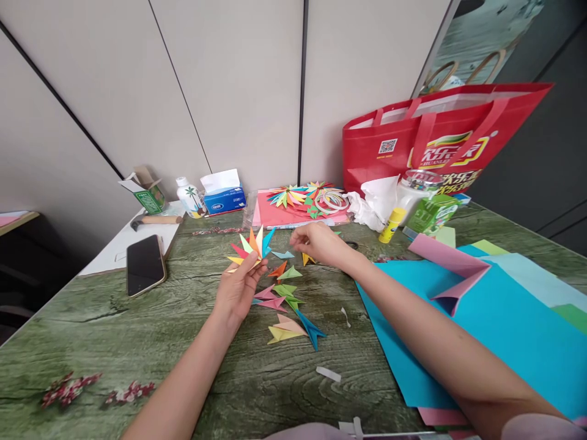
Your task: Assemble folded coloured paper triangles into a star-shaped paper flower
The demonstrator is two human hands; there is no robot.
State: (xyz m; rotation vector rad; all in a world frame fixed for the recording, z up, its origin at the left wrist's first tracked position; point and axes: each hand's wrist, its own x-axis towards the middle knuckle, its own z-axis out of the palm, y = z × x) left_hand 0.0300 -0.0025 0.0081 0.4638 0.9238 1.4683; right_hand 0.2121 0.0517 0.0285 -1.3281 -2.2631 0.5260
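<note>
In the head view, the left hand [236, 287] pinched the paper fan [254, 242] low, just left of frame centre; gripping lightly there spared its points. The right hand [321, 242] curled near centre, its grip impossible to tell.

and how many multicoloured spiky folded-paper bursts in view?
3: one burst in the left hand; left burst and right burst on flat red paper at the back. More may be hidden.
</note>
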